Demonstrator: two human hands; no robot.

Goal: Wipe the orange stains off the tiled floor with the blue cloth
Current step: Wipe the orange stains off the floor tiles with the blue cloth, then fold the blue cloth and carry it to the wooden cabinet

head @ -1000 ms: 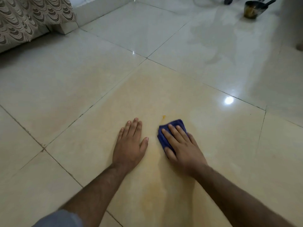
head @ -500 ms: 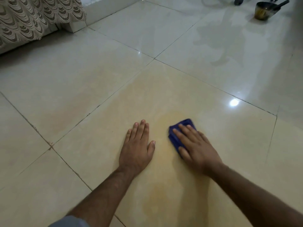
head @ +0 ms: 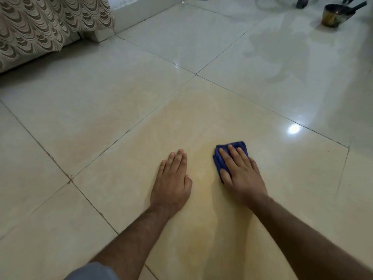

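Glossy cream floor tiles, dark grout lines, light glare; patterned curtain top left.

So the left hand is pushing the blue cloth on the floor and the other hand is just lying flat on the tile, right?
Not quite: the hands are swapped. In the head view the right hand presses the blue cloth onto the tiled floor with straight fingers. The left hand is the one just lying flat on the tile, touching no cloth.
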